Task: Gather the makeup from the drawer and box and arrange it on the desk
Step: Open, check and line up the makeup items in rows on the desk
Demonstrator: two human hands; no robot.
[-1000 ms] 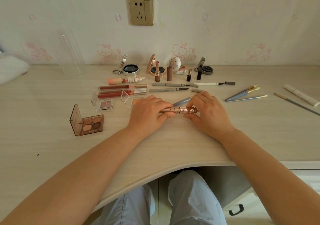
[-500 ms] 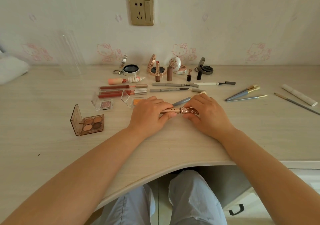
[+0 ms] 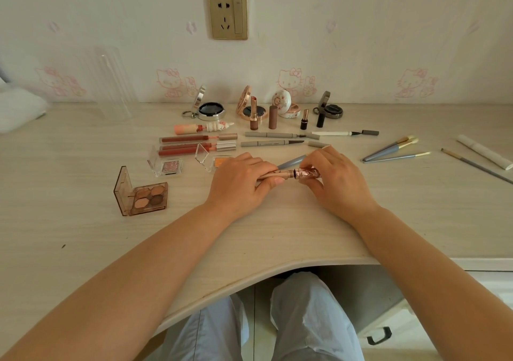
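Bare forearms [image 3: 155, 252], pale blue trousers [image 3: 311, 322]

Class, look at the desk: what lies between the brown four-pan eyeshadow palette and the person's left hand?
In the head view, nothing: bare desk separates the eyeshadow palette from the left hand, which grips a rose-gold lip gloss.

The change is small and sits between the two hands. The right hand [image 3: 338, 183] has shifted slightly to the person's right, taking the glossy reddish-brown lip gloss tube [image 3: 306, 172] pinched in its fingertips with it. The tube's far end now reaches a little further right and sits a touch higher. The left hand [image 3: 238, 186] has barely moved on the slim rose-gold cap [image 3: 273, 177]. Where cap and tube meet, a narrow dark neck [image 3: 291, 173] now shows more plainly than a second ago.
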